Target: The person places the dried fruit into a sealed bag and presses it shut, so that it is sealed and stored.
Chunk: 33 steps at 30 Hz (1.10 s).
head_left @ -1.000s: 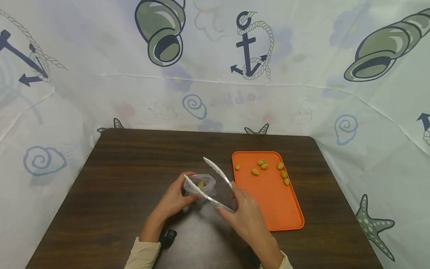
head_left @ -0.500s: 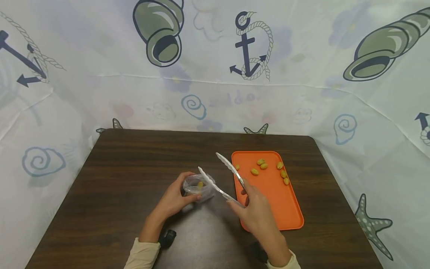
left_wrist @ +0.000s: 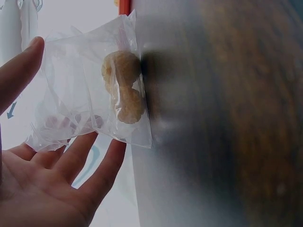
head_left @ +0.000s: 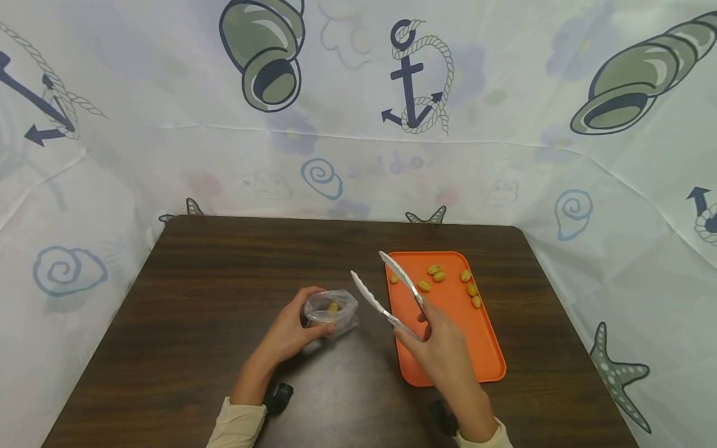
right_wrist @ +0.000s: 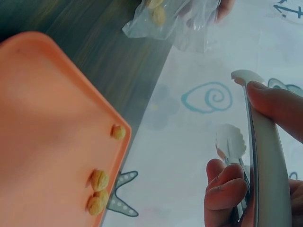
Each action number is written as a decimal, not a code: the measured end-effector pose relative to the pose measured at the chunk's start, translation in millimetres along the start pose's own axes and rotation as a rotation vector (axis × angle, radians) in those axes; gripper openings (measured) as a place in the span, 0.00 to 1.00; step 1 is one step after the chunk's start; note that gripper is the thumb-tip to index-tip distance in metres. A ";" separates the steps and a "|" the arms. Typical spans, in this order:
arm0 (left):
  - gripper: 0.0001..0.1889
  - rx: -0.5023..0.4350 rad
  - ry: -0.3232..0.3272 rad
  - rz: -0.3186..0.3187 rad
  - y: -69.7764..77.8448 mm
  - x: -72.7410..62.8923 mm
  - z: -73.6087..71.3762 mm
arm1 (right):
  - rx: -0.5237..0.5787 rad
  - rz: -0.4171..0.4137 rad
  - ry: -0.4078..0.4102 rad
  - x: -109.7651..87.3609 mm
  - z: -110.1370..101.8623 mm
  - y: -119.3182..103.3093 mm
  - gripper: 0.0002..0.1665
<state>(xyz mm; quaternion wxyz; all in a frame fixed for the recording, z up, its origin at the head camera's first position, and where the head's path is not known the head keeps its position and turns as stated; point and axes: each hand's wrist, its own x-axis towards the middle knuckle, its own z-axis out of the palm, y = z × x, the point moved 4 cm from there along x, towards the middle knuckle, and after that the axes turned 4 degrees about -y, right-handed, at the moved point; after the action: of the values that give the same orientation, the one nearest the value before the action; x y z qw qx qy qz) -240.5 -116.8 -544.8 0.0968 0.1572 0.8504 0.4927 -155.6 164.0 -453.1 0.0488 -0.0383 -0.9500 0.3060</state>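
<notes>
My left hand [head_left: 291, 326] holds a clear plastic bag [head_left: 340, 320] upright by its sides, its mouth spread between thumb and fingers. Walnuts [left_wrist: 125, 87] lie at the bottom of the bag in the left wrist view. In my right hand [head_left: 445, 351] is a pair of metal tongs [head_left: 400, 274] with pale scalloped tips. The tongs' arms stand apart with nothing between them. One tip overlaps the left edge of the orange tray [head_left: 454, 336], and the other is over the table between bag and tray. Several walnuts [head_left: 424, 286] lie on the tray's far half.
The dark wood-grain table [head_left: 224, 267] carries the tray on its right side. Behind and beside it hangs a white cloth [head_left: 358, 81] printed with anchors and shells. A black strap [head_left: 278, 398] sits at the left wrist.
My right hand has moved right with the tongs, away from the bag's mouth and toward the tray. The left hand and the bag have stayed nearly in place.
</notes>
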 end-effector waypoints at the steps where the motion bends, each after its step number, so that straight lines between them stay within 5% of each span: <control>1: 0.42 0.000 -0.001 0.002 -0.1 0.0 0.0 | -0.001 0.000 0.008 0.1 -0.6 1.2 0.29; 7: 0.42 -0.011 -0.003 0.000 -1.2 -0.4 0.0 | 0.004 0.021 0.031 0.0 -5.1 8.9 0.37; 19: 0.41 -0.021 -0.012 -0.007 0.6 -1.7 -0.5 | 0.017 0.066 0.038 1.3 -15.0 24.7 0.31; 33: 0.42 -0.020 -0.016 -0.010 2.3 -2.5 -1.0 | -0.001 0.078 0.038 4.3 -20.1 36.4 0.42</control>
<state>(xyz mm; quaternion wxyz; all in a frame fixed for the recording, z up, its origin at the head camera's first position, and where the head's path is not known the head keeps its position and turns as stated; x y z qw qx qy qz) -238.1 -117.4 -542.2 0.1075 0.1558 0.8453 0.4996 -156.0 205.5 -457.8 0.0548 -0.0812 -0.9468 0.3065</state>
